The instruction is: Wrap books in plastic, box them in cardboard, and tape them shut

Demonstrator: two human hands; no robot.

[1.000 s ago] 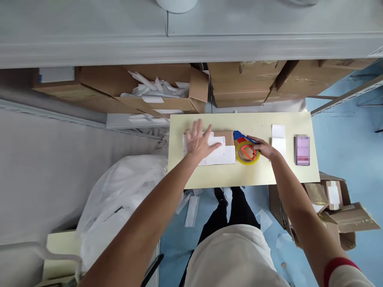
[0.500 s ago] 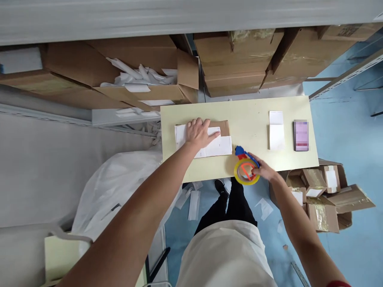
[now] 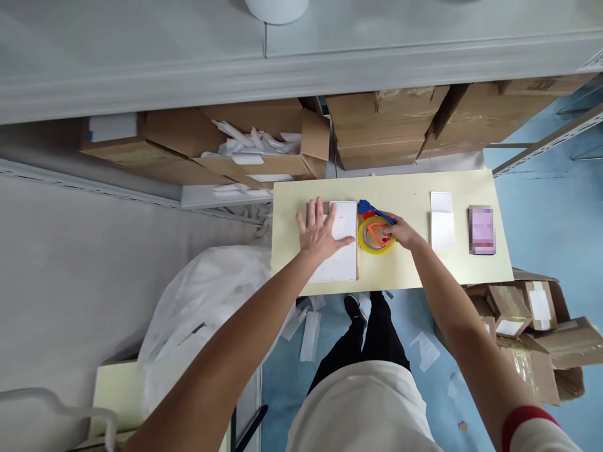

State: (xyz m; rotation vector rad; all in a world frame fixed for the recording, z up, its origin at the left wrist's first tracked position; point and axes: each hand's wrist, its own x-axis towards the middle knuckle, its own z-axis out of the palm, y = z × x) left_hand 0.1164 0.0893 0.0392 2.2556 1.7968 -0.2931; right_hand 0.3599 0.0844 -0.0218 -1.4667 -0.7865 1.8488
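Note:
My left hand (image 3: 319, 230) lies flat, fingers spread, on a small cardboard parcel (image 3: 340, 251) whose top is covered by a white label; it sits on a pale yellow table (image 3: 414, 276). My right hand (image 3: 399, 233) is closed on a tape dispenser (image 3: 374, 230) with a yellow tape roll, a red core and a blue handle. The dispenser stands against the parcel's right edge.
A white label sheet (image 3: 441, 221) and a pink phone-sized item (image 3: 482, 230) lie at the table's right. Cardboard boxes (image 3: 386, 125) stand behind the table, one open with white packets (image 3: 257, 143). Small taped boxes (image 3: 522, 314) lie on the blue floor at right, a white plastic bag (image 3: 198, 314) at left.
The parcel has been turned from lying crosswise to lengthwise under my left hand. My right hand brought the tape dispenser from the table's front edge up against the parcel's right side.

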